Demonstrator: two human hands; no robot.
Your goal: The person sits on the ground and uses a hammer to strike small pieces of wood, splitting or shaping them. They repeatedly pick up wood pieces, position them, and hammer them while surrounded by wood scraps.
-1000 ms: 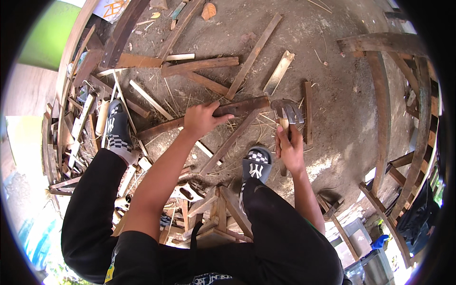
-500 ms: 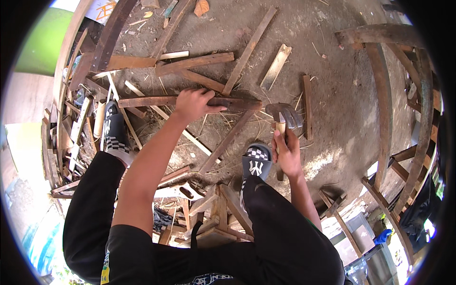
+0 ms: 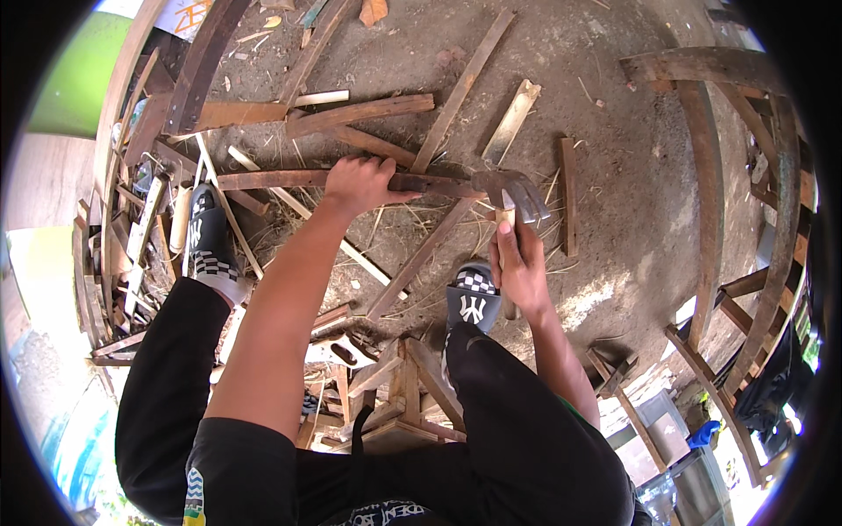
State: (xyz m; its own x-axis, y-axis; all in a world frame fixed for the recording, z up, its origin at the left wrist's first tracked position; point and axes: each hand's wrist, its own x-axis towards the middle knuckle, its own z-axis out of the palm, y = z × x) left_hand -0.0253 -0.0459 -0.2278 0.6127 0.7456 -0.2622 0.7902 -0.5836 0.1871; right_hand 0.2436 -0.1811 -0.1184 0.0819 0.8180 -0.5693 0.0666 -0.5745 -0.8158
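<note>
My left hand (image 3: pixel 358 186) is closed around a long dark wooden strip (image 3: pixel 279 179) that lies crosswise above the ground. My right hand (image 3: pixel 519 266) grips the wooden handle of a claw hammer (image 3: pixel 517 192) close below its head. The hammer's metal head is at the strip's right end, overlapping it in view; whether they touch I cannot tell. Below that end, a slanting wooden piece (image 3: pixel 421 258) runs down to the left. Another loose stick (image 3: pixel 463 91) reaches up and away from near the strip.
Wood pieces and offcuts lie heaped at the left (image 3: pixel 140 237). A handsaw (image 3: pixel 342 351) lies by a small wooden stool (image 3: pixel 399 430) between my legs. A pale board (image 3: pixel 511 123) and a short brown batten (image 3: pixel 569 197) rest on the dirt. Curved wooden frames (image 3: pixel 702 193) stand at the right.
The hammer and my right hand have shifted slightly left and up, bringing the head over the strip's right end. My left hand keeps its grip with little movement.
</note>
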